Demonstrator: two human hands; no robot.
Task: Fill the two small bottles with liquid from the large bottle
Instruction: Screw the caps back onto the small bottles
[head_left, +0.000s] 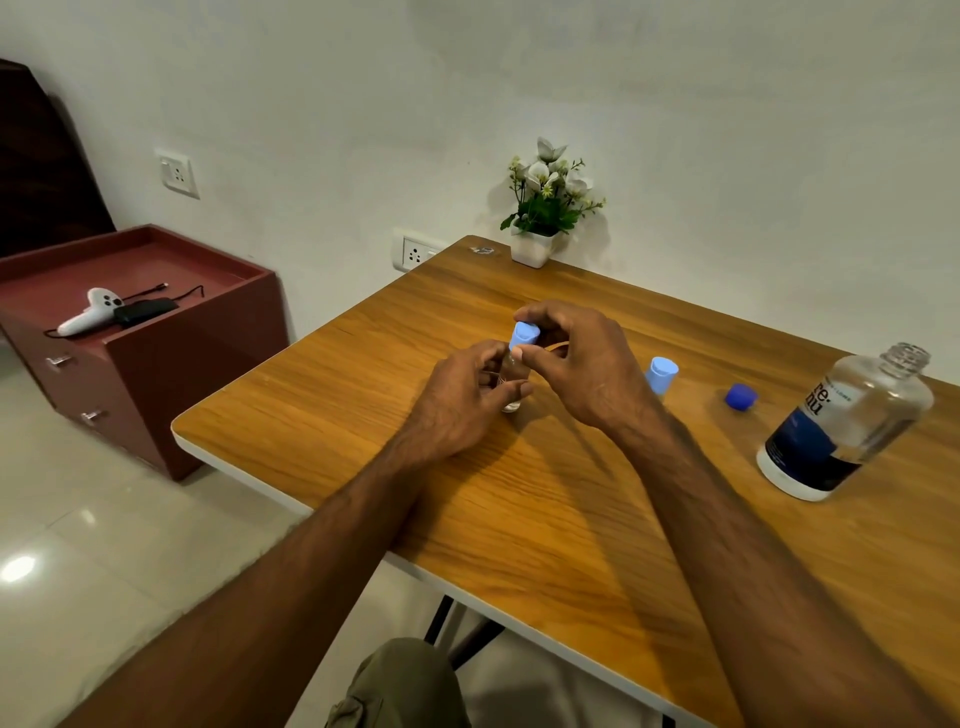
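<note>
A small clear bottle (511, 387) stands upright on the wooden table, its base on the surface, its body largely hidden by fingers. Its light-blue flip cap (523, 336) sits at the neck. A second small bottle (661, 375) stands well to the right, only its light-blue cap and a little of its shoulder visible behind a wrist. Farther right a dark-blue screw cap (741, 397) lies loose on the table. Just beyond it stands the large clear bottle (844, 421), upright, uncapped with its threaded neck bare, carrying a dark-blue and white label. How full each bottle is cannot be told.
</note>
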